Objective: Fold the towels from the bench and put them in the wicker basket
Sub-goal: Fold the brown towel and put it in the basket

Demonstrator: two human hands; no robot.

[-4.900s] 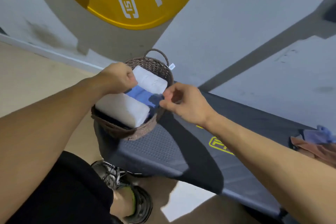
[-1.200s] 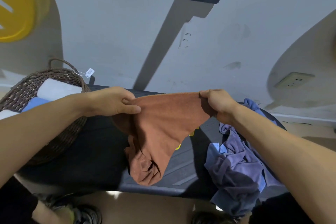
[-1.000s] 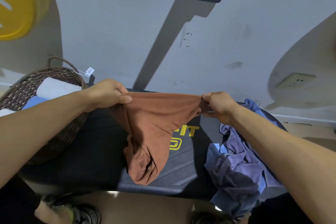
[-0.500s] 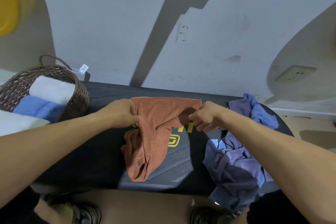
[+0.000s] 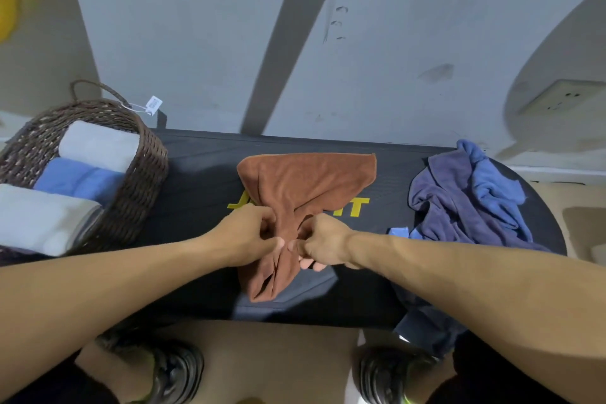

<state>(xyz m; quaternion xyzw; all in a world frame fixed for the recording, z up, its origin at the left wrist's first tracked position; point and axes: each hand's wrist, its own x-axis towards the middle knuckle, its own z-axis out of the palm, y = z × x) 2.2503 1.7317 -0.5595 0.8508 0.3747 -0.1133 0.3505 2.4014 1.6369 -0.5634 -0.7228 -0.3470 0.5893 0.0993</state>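
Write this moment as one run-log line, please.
step: spreading brown towel on bench | left hand: pinching towel | right hand: pinching towel

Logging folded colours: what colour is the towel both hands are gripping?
Rust brown towel, held by left hand and right hand; head view.

Both forearms were bare to the frame's edge, with no sleeves, watch or rings showing on the left hand (image 5: pixel 244 236) or the right hand (image 5: pixel 323 241); dark shorts showed at the bottom corners; the grey-black trainers (image 5: pixel 177 371) carried yellow-green trim.
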